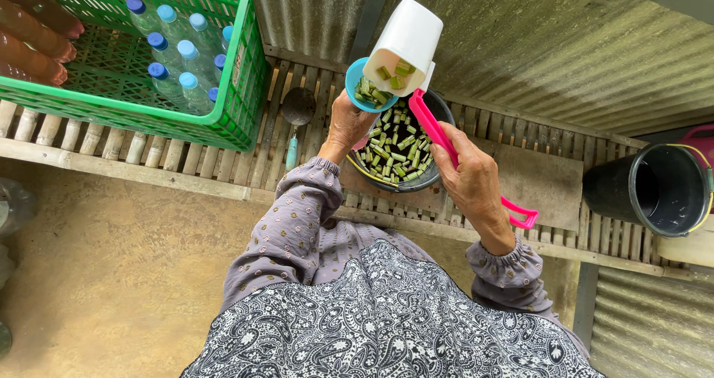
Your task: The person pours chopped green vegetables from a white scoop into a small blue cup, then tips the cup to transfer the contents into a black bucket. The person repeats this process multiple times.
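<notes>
My left hand (348, 125) holds a small blue bowl (361, 89) with chopped green pieces in it, just above the far left rim of a dark pot (440, 110). My right hand (471, 177) grips the pink handle of a white scoop (405, 45), which is tipped up over the pot and the blue bowl. A few green pieces lie inside the scoop. The pot is full of chopped green stalk pieces (394, 151) and rests on a slatted bamboo bench (186, 158).
A green plastic crate (245, 88) with several blue-capped bottles stands at the left of the bench. A metal ladle (297, 110) lies between crate and pot. At the right a black bucket (654, 188) lies tipped. Corrugated metal sheeting rises behind.
</notes>
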